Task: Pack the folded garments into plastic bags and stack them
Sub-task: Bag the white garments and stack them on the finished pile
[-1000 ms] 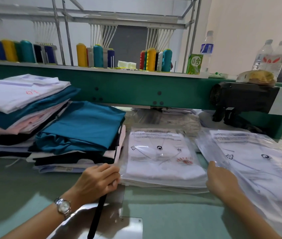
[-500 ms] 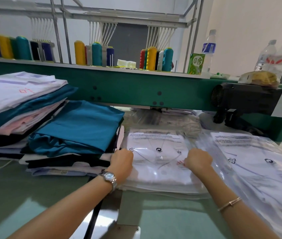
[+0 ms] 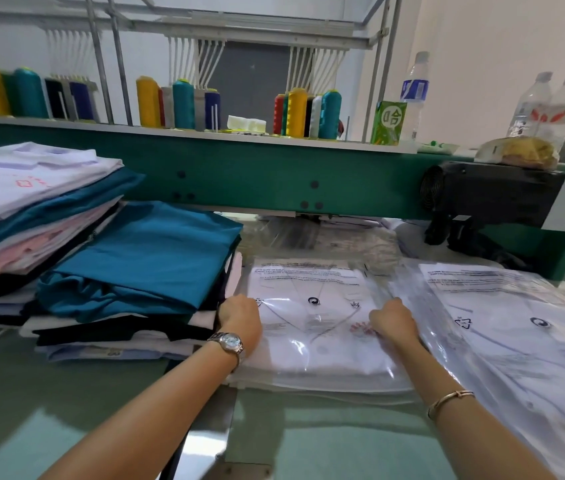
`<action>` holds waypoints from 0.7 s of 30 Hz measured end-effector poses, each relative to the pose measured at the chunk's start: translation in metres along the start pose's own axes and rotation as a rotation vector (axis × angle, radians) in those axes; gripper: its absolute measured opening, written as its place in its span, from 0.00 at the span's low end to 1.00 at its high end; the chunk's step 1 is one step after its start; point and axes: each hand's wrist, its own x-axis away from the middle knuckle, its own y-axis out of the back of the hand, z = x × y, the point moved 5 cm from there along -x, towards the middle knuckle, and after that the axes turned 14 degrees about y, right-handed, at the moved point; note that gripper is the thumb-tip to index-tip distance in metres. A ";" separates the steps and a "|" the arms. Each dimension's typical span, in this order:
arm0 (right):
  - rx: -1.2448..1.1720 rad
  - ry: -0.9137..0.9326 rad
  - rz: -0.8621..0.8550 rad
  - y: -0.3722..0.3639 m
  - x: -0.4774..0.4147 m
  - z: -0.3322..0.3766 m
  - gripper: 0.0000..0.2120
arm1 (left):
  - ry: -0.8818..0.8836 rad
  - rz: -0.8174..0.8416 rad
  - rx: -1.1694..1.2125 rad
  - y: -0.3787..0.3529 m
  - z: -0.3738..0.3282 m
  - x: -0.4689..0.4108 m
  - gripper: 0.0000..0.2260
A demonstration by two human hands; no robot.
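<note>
A folded white garment sealed in a clear printed plastic bag [image 3: 312,327] lies on top of a low stack of bagged garments at the table's middle. My left hand [image 3: 239,318] sits at the bag's left edge and my right hand [image 3: 393,320] at its right side. Both have knuckles up and fingers curled down onto the plastic, with the fingertips hidden. Unbagged folded garments lie left of it: a pile topped in teal [image 3: 142,258] and a taller pile topped in white [image 3: 32,181]. A heap of clear printed bags [image 3: 516,327] lies to the right.
A green machine beam [image 3: 257,178] runs across behind the piles, with thread cones [image 3: 184,103] and water bottles [image 3: 547,102] on its shelf. A black motor housing [image 3: 492,195] hangs at the right. The green table [image 3: 32,393] has a metal plate [image 3: 205,445] near me.
Both hands have moved forward and inward onto the middle bagged garment: the left from the dark garment pile's front edge, the right from the bag heap on the right.
</note>
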 end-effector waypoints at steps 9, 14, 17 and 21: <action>-0.423 -0.027 -0.120 -0.010 -0.013 -0.003 0.29 | 0.002 0.008 0.447 0.007 0.009 0.001 0.09; -0.395 0.009 -0.257 0.006 -0.011 0.010 0.21 | 0.081 0.283 1.160 0.018 0.009 0.000 0.11; -0.396 0.075 -0.285 0.017 -0.012 0.024 0.20 | 0.070 0.363 1.430 0.032 0.007 0.005 0.15; -0.412 0.159 -0.337 0.038 -0.010 0.038 0.22 | 0.052 0.313 1.532 0.047 0.008 0.010 0.18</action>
